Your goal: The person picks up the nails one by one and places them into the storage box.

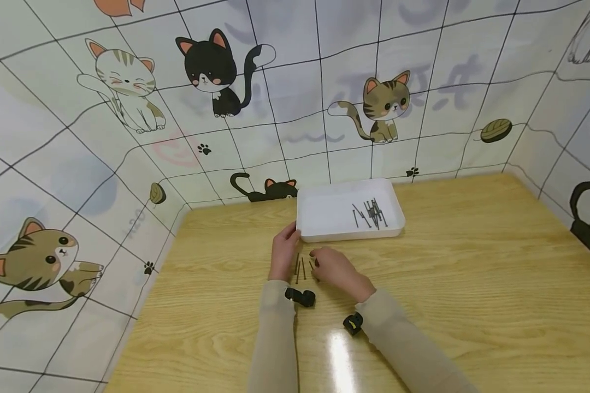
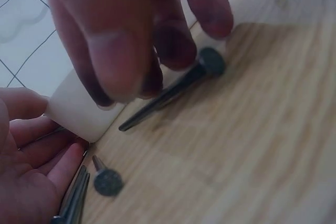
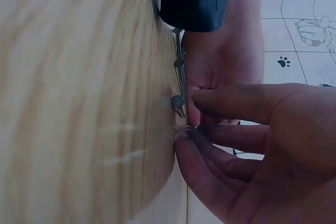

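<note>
My left hand [image 1: 282, 254] holds the near left corner of a white tray [image 1: 324, 210], its fingers at the side wall. My right hand [image 1: 336, 270] is bent down over the table, just right of several dark nails lying there. One loose nail [image 2: 168, 95] lies right by the right thumb and fingertips, its flat head pointing away from the tray. A gap shows between that thumb [image 3: 220, 102] and the fingers in the right wrist view. Other nails [image 1: 303, 267] lie side by side near the left wrist.
A small heap of nails [image 1: 373, 213] lies in the right part of the tray. The tray stands at the back of the wooden table [image 1: 472, 273], near a wall [image 1: 300, 98] printed with cats. Black wrist cameras [image 1: 302, 297] sit on both wrists.
</note>
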Action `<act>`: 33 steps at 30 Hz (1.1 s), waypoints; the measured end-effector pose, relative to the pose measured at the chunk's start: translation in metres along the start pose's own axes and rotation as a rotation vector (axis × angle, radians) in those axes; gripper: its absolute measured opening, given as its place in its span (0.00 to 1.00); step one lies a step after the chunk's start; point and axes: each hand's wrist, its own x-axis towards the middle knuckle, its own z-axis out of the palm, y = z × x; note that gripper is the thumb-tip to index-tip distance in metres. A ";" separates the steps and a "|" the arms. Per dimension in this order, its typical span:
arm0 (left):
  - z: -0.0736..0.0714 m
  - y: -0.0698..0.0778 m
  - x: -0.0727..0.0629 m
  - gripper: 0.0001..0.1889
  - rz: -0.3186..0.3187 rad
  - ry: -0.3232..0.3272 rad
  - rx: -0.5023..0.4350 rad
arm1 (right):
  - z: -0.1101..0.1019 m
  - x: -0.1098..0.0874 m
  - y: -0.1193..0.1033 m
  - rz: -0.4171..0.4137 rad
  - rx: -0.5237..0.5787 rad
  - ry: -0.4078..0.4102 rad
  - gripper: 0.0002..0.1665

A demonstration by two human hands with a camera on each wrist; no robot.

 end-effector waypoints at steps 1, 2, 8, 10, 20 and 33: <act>0.000 0.000 0.000 0.19 0.001 0.001 -0.003 | 0.000 0.000 -0.001 -0.007 -0.002 -0.005 0.08; 0.000 0.000 0.000 0.19 0.004 0.001 -0.010 | 0.000 -0.001 -0.002 -0.013 -0.008 -0.014 0.06; 0.001 0.001 -0.002 0.19 0.011 0.008 -0.023 | 0.001 -0.005 -0.006 -0.056 -0.058 0.004 0.05; 0.001 0.001 -0.002 0.19 0.014 0.007 -0.023 | 0.001 -0.007 -0.006 -0.069 -0.064 0.024 0.05; 0.003 0.000 -0.002 0.19 0.019 0.010 -0.020 | -0.001 -0.012 -0.006 -0.023 -0.061 0.055 0.10; 0.003 -0.002 -0.002 0.19 0.022 0.016 -0.030 | -0.005 -0.013 -0.006 0.059 -0.164 -0.015 0.09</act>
